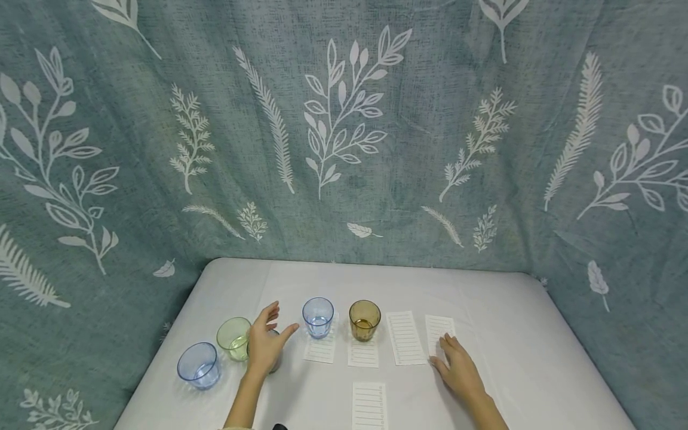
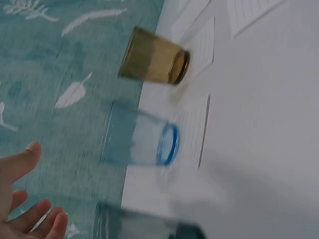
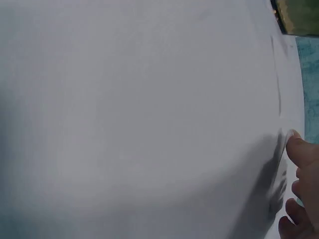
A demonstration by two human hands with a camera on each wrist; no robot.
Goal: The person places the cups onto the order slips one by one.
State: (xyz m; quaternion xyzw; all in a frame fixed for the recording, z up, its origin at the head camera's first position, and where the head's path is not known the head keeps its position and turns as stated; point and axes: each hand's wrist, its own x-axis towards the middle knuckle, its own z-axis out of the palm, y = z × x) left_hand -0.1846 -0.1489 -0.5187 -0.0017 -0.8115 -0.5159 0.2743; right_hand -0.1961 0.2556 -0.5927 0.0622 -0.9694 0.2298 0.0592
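My left hand (image 1: 263, 344), thumb and fingers spread apart, is over a dark grey glass (image 1: 274, 358) and partly hides it. In the left wrist view the dark glass (image 2: 144, 224) is apart from the fingertips (image 2: 34, 147). To its right a blue glass (image 1: 318, 319) and an amber glass (image 1: 365, 322) stand upright on lined cards. My right hand (image 1: 458, 370) holds the near end of a lined card (image 1: 438, 326), thumb at its left corner. A thin white edge shows beside the thumb (image 3: 299, 149) in the right wrist view; the other fingers partly hide it.
At the left stand a green glass (image 1: 234, 338) and another blue glass (image 1: 199, 365). One lined card (image 1: 405, 338) lies left of my right hand, another (image 1: 369, 406) nearer the front of the white table (image 1: 322, 394). A leaf-patterned curtain (image 1: 344, 149) hangs behind.
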